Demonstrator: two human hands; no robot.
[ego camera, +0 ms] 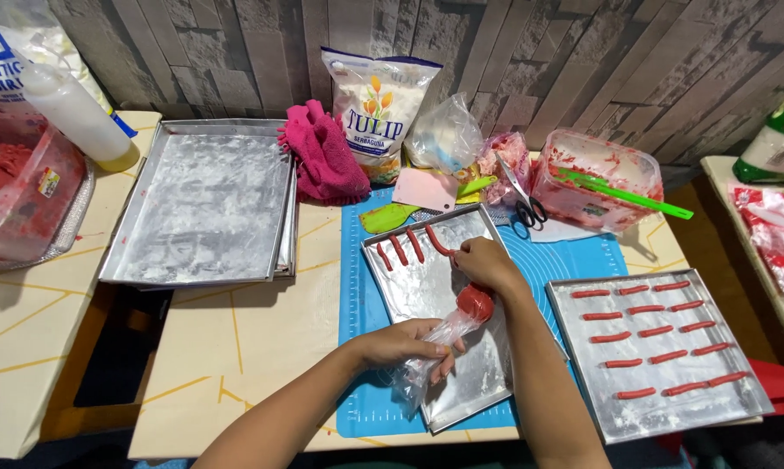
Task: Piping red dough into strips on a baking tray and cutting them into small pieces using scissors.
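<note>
While the clear piping bag (448, 334) of red paste lies slanted over the floured middle tray (461, 382), its tip points at the tray's far end, where four short red strips (409, 246) sit side by side. The right hand (487, 265) closes around the bag's full end near the tip, seemingly to steer it; the left hand (405, 340) grips the slack tail nearer the tray's front edge. Right of this tray, another tray (739, 382) holds rows of strips; left of it lies an unfilled floured tray (205, 204).
</note>
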